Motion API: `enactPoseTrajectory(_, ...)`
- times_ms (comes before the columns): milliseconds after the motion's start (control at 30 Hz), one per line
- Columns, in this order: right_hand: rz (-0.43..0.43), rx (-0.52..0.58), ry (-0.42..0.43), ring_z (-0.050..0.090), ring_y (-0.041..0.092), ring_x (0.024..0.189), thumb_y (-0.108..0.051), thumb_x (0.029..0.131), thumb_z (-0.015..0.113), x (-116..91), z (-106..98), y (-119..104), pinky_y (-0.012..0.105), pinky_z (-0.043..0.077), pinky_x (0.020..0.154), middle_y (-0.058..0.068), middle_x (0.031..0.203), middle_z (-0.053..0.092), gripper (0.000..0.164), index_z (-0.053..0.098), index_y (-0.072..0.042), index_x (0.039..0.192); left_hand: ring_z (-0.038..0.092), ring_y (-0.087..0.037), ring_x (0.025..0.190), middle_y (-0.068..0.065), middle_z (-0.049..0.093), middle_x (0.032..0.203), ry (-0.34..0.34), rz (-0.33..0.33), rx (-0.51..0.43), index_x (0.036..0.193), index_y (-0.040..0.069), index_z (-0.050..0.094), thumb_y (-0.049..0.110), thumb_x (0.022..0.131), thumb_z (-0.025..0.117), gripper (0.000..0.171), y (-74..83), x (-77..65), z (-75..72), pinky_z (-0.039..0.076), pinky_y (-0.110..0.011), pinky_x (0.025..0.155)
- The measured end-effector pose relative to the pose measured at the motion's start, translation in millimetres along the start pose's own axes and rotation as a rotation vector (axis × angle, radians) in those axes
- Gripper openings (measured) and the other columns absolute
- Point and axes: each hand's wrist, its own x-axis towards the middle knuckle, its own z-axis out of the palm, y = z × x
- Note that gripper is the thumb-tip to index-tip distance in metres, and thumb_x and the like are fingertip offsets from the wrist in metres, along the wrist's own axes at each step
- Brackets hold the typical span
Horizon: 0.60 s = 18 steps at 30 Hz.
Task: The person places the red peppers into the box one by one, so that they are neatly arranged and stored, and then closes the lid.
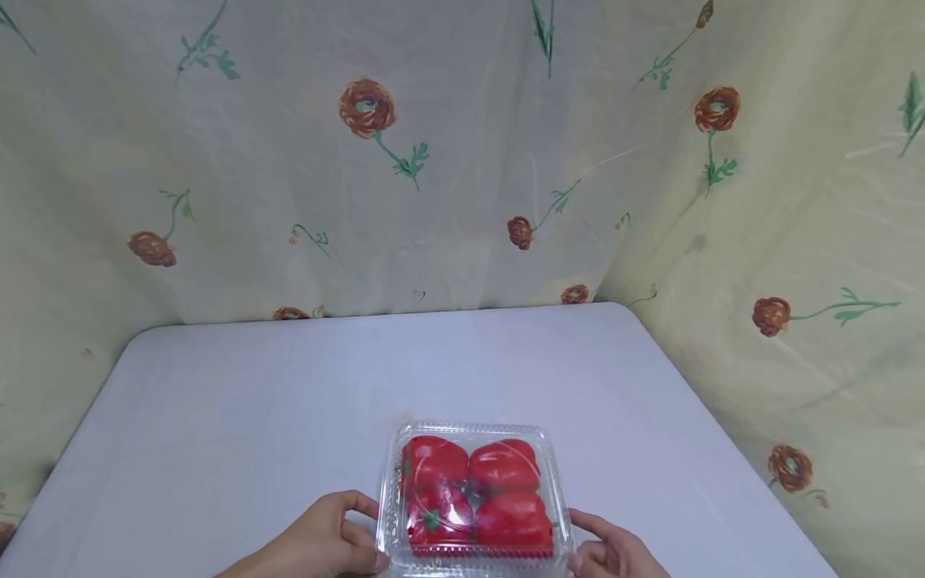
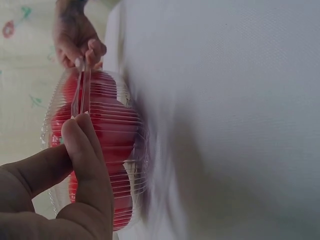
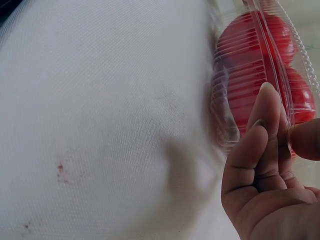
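A clear plastic clamshell box (image 1: 473, 429) sits at the near middle of the table, its lid down over its base. Inside are several glossy red bell peppers (image 1: 506, 466), with bits of green showing on some. On the box's left side, my left hand (image 1: 328, 534) pinches the rim near the front corner. At the opposite side my right hand (image 1: 614, 550) grips the rim between thumb and fingers. The left wrist view shows the lid and base rims (image 2: 85, 92) running close together between both hands. Ribbed box walls appear beside the right fingers (image 3: 265, 110) in the right wrist view.
The white-covered table (image 1: 289, 401) has rounded far corners. Behind it and along both sides hangs a pale curtain (image 1: 448, 160) with a flower print. Small brownish spots (image 3: 61, 172) mark the table cover in the right wrist view.
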Motion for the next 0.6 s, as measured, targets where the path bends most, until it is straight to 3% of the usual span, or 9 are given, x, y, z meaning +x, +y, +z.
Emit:
enactPoseTrajectory(267, 0.019, -0.051, 0.067, 0.067, 0.022, 0.077, -0.023, 0.093, 0.068, 2.2, 3.6, -0.3, 0.034, 0.058, 0.076, 0.018, 0.093, 0.068, 0.091, 0.008, 0.012, 0.151, 0.070, -0.020, 0.069, -0.015, 0.070, 0.080, -0.009, -0.015, 0.006, 0.118, -0.007, 0.050, 0.002, 0.082, 0.075, 0.045, 0.0, 0.1, -1.8, 0.060, -0.034, 0.065)
enactPoseTrajectory(600, 0.019, -0.109, 0.125, 0.070, 0.029, 0.088, -0.019, 0.098, 0.053, 0.5, 6.9, -6.4, 0.042, 0.059, 0.078, 0.020, 0.102, 0.070, 0.060, 0.035, 0.015, 0.143, 0.070, -0.021, 0.070, -0.013, 0.071, 0.078, -0.045, -0.026, 0.079, 0.111, -0.005, 0.058, 0.008, 0.084, 0.072, 0.033, 4.1, 3.5, -10.0, 0.059, -0.034, 0.069)
